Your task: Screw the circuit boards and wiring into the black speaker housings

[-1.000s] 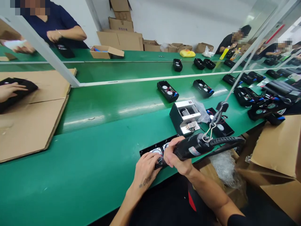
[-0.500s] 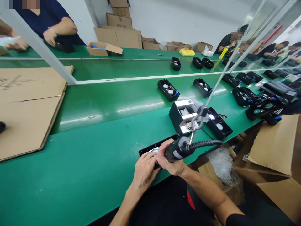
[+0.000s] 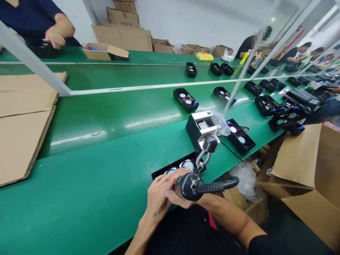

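My right hand (image 3: 177, 197) grips a black electric screwdriver (image 3: 190, 186) that hangs by a hook and cord (image 3: 233, 90) from above; its cable runs off to the right. The tool points down at a black speaker panel (image 3: 177, 165) lying at the near edge of the green table (image 3: 87, 184). My left hand (image 3: 157, 194) rests on the panel's near side, fingers beside the tool tip. The tip itself is hidden behind my hands.
A black box with a white open top (image 3: 202, 126) and another speaker unit (image 3: 240, 135) lie just beyond. Several black units (image 3: 185, 100) sit on the conveyor. Cardboard sheets (image 3: 21, 124) lie at left, a cardboard carton (image 3: 313, 166) at right. A person in dark blue (image 3: 39, 21) works across the line.
My right hand has swung the screwdriver from lying sideways to pointing down, and drawn it closer to me. My view has shifted slightly right. The hand with the black item on the cardboard at left is gone.
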`<act>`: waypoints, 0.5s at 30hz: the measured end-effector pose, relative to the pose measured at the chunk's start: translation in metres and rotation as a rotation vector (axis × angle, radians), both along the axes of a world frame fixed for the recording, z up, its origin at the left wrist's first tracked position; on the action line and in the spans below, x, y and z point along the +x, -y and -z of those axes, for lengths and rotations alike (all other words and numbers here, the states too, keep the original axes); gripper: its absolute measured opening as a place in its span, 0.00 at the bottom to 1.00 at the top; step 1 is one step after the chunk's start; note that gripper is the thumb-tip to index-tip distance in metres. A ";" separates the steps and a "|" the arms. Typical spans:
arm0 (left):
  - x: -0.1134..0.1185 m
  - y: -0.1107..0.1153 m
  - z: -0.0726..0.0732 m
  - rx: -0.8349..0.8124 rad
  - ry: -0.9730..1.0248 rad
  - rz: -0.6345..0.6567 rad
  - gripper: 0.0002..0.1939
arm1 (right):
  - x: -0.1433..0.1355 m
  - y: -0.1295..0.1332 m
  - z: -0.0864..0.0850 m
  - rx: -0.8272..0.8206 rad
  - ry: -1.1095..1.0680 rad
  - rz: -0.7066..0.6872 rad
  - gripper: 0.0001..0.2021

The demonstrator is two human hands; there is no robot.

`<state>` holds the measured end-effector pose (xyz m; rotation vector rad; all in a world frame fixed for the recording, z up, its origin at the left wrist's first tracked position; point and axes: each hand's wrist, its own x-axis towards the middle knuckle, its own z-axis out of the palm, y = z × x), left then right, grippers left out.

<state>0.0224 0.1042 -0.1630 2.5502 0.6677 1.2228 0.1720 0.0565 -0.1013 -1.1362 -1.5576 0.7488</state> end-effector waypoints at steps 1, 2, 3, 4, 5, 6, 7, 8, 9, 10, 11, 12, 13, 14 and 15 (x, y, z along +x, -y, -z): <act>0.000 0.000 0.001 0.006 -0.019 0.003 0.15 | -0.001 0.001 0.002 0.038 0.013 0.011 0.12; -0.001 -0.001 0.004 0.007 -0.053 0.010 0.15 | -0.001 0.001 0.003 0.054 0.007 0.016 0.12; -0.003 -0.003 0.009 0.014 -0.086 0.019 0.14 | 0.000 0.001 0.003 0.037 -0.041 0.011 0.13; -0.006 -0.004 0.013 0.026 -0.114 0.023 0.13 | 0.004 0.001 0.002 0.008 -0.119 -0.011 0.15; -0.009 -0.007 0.018 0.040 -0.136 0.027 0.12 | 0.011 0.001 0.000 -0.012 -0.214 -0.041 0.16; -0.013 -0.010 0.021 0.063 -0.144 0.032 0.11 | 0.021 -0.001 -0.004 -0.011 -0.311 -0.044 0.18; -0.018 -0.013 0.023 0.089 -0.140 0.037 0.10 | 0.034 -0.003 -0.008 0.020 -0.396 0.004 0.20; -0.024 -0.015 0.024 0.107 -0.140 0.043 0.11 | 0.050 -0.005 -0.014 0.074 -0.459 0.096 0.22; -0.030 -0.017 0.022 0.120 -0.144 0.050 0.11 | 0.069 -0.009 -0.019 0.139 -0.490 0.255 0.24; -0.036 -0.018 0.019 0.131 -0.152 0.063 0.11 | 0.089 -0.014 -0.024 0.171 -0.479 0.442 0.26; -0.041 -0.019 0.015 0.140 -0.159 0.079 0.10 | 0.108 -0.020 -0.028 0.189 -0.431 0.587 0.28; -0.045 -0.018 0.010 0.142 -0.164 0.093 0.10 | 0.127 -0.026 -0.030 0.194 -0.363 0.696 0.30; -0.049 -0.017 0.006 0.141 -0.164 0.102 0.09 | 0.143 -0.032 -0.031 0.203 -0.305 0.764 0.31; -0.051 -0.015 0.002 0.139 -0.161 0.107 0.08 | 0.156 -0.038 -0.030 0.200 -0.260 0.800 0.32; -0.052 -0.014 -0.001 0.136 -0.159 0.107 0.07 | 0.165 -0.044 -0.028 0.189 -0.229 0.816 0.32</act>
